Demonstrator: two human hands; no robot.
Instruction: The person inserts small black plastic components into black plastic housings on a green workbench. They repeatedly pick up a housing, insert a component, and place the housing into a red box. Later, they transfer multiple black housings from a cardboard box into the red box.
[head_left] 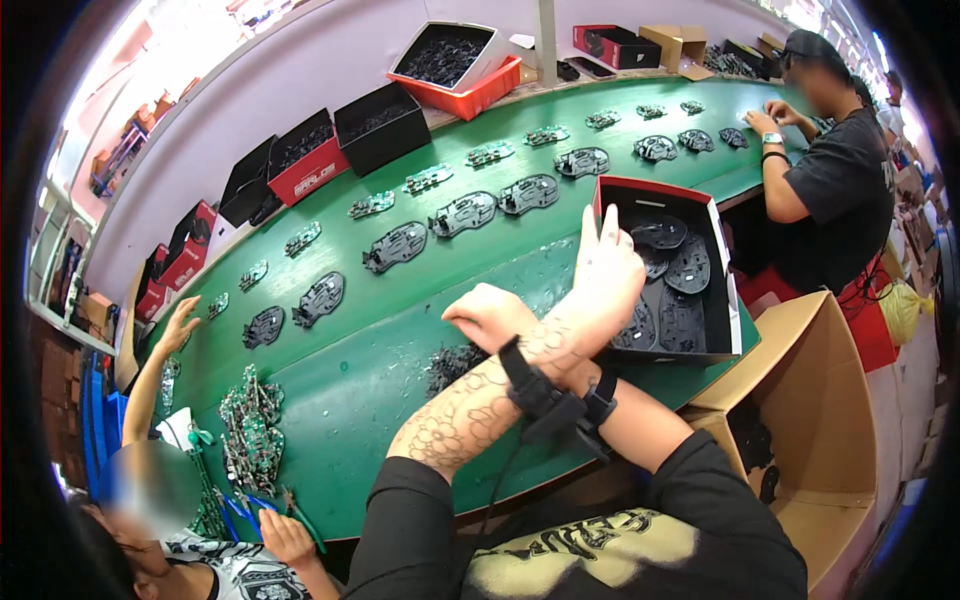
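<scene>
My forearms cross over the green table's (350,400) near edge, both with black wrist straps. My tattooed left arm reaches right; my left hand (605,272) is raised at the left wall of a red-and-black box (722,262) holding several flat black plastic shells. Its fingers point up and nothing shows in it. My right hand (490,315) reaches left under that arm, with fingers curled downward just above a small pile of dark little parts (452,365). Whether it grips any of them is hidden.
Rows of black shells (398,246) and green circuit boards (372,205) run along the table. Parts boxes (310,160) line the far edge. An open cardboard box (820,400) stands at my right. A person at lower left has a heap of green boards (250,430). Another person (830,170) works far right.
</scene>
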